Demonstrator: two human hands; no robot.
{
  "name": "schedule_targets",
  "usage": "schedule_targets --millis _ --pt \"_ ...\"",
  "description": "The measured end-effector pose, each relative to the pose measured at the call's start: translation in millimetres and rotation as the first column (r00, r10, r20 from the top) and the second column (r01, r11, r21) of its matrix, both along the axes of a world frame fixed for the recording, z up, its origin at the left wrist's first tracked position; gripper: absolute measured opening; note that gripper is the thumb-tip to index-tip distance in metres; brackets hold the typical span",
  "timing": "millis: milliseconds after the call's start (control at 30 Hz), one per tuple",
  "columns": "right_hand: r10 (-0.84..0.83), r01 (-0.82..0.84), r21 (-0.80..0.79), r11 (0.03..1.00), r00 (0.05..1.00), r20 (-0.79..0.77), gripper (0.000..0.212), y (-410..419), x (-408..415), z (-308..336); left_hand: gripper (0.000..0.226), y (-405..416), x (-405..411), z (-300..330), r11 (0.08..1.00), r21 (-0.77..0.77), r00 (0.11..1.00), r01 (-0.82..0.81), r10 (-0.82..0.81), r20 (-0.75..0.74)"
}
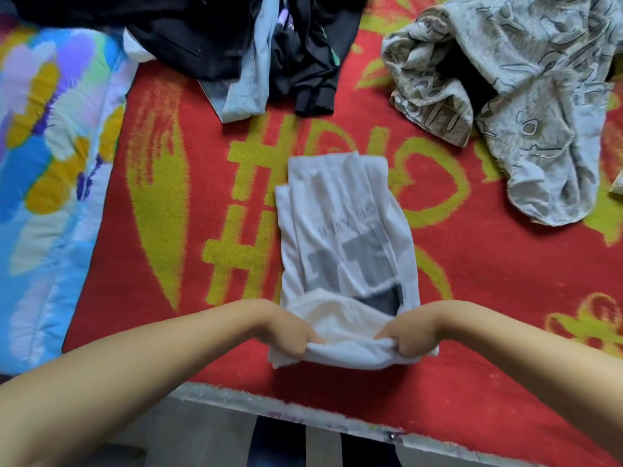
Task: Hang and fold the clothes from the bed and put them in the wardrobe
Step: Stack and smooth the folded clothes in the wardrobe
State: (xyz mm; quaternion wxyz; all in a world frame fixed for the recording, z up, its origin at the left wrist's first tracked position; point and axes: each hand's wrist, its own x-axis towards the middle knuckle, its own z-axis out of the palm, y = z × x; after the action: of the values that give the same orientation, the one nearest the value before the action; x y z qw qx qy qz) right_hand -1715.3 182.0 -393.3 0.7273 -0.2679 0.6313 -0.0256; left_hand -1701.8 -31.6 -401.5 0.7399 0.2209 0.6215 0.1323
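A white T-shirt (pixel 344 237) with a grey print showing through lies folded into a long narrow strip on the red and yellow blanket (pixel 168 170). Its near end is bunched and lifted a little. My left hand (pixel 298 335) grips the left corner of that near end, fingers curled round the cloth. At the right corner my right hand (pixel 406 335) grips it the same way. The far end of the shirt lies flat on the blanket.
A heap of black garments and a light denim piece (pixel 249 79) lies at the far middle. A crumpled grey patterned garment (pixel 526 106) sits at the far right. A bright multicoloured quilt (pixel 47 170) covers the left. The bed's edge (pixel 303 416) runs just below my hands.
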Motion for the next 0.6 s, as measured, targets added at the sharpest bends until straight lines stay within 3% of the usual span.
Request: schedule_targets --millis 33,100,167,233,267,333,400,433,467,533,600 --pt "-0.04 0.041 -0.007 0.999 0.999 0.029 0.033 2 0 2 0.037 -2 1 2 1.0 -0.006 0.997 -0.024 0.024 0.066" --pt "-0.158 0.156 -0.043 0.987 0.987 -0.031 0.027 10 -9 0 0.026 -8 -9 0 0.996 -0.019 0.994 -0.084 0.085 0.062" --pt "-0.297 0.286 -0.08 0.955 0.933 -0.203 0.019 19 -26 -10 0.022 -16 -30 -10 0.976 -0.034 0.975 -0.214 0.212 -0.066" --pt "-0.45 0.434 -0.135 0.891 0.799 -0.398 0.01 27 -41 -26 0.022 -23 -51 -23 0.925 -0.009 0.883 -0.379 0.358 -0.304" --pt "-0.503 0.491 -0.165 0.856 0.713 -0.489 0.006 29 -44 -34 0.024 -25 -58 -30 0.884 0.036 0.788 -0.465 0.433 -0.437" --pt "-0.579 0.571 -0.265 0.777 0.482 -0.658 0.021 30 -41 -47 0.017 -24 -61 -44 0.785 0.15 0.516 -0.601 0.524 -0.677" --pt "-0.677 0.587 -0.477 0.654 0.171 -0.716 0.032 29 -29 -50 0.014 -19 -48 -52 0.739 0.178 0.27 -0.65 0.443 -0.855" --pt "-0.687 0.524 -0.568 0.635 0.045 -0.725 0.038 28 -21 -48 0.024 -15 -37 -55 0.764 0.157 0.196 -0.626 0.348 -0.917" --pt "-0.668 0.411 -0.613 0.675 -0.015 -0.744 0.043 26 -13 -48 0.035 -12 -25 -58 0.815 0.145 0.121 -0.561 0.254 -0.96" --pt "-0.57 0.11 -0.561 0.82 0.069 -0.819 0.055 22 10 -52 0.057 -1 3 -59 0.929 0.18 0.002 -0.322 0.191 -0.982" --pt "-0.393 -0.101 -0.427 0.899 0.246 -0.886 0.079 16 39 -59 0.075 9 35 -65 0.98 0.187 0.084 -0.073 0.193 -0.978"
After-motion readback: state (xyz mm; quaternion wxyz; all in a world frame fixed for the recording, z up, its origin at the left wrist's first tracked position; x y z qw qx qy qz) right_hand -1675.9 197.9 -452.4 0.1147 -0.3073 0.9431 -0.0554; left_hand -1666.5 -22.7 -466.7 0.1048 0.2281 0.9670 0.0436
